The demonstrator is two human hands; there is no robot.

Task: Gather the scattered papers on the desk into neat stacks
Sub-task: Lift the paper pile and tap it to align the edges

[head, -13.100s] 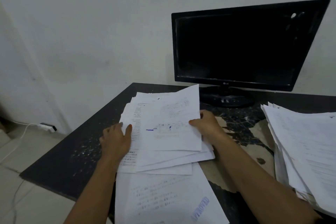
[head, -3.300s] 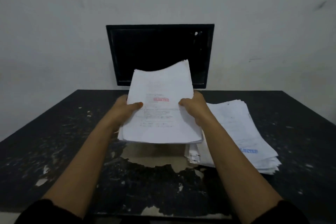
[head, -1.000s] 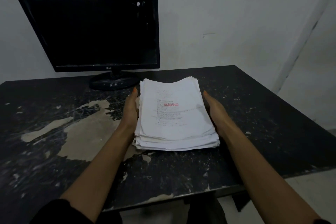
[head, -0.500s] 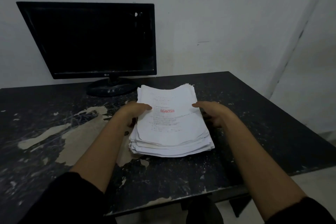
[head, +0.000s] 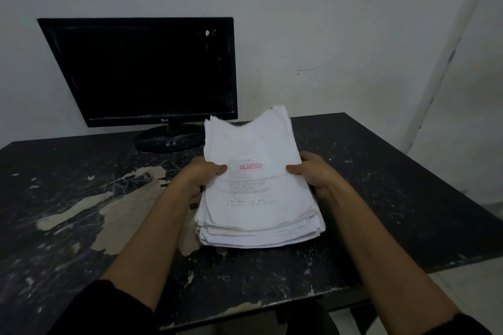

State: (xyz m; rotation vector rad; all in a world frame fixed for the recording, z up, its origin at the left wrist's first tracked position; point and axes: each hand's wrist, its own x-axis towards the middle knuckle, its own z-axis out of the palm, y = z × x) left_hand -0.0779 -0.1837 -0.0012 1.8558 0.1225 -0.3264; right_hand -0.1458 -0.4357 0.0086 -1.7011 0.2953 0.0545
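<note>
A thick stack of white papers (head: 255, 198) is tilted up off the dark desk (head: 381, 198), far end raised, near edge low over the desk. Its top sheet bears a red "REJECTED" stamp. My left hand (head: 201, 174) grips the stack's left edge, thumb on top. My right hand (head: 313, 171) grips the right edge the same way, fingers hidden underneath. The sheets' near edges are slightly uneven.
A black monitor (head: 147, 71) on a round stand sits at the back left of the desk, against the white wall. The desk top is worn, with pale peeled patches (head: 109, 204) left of the stack. The desk's right and front edges drop to a light floor.
Both hands have closed on the stack's sides and lifted its far end off the desk; half a second ago it lay flat with my hands just reaching its edges.
</note>
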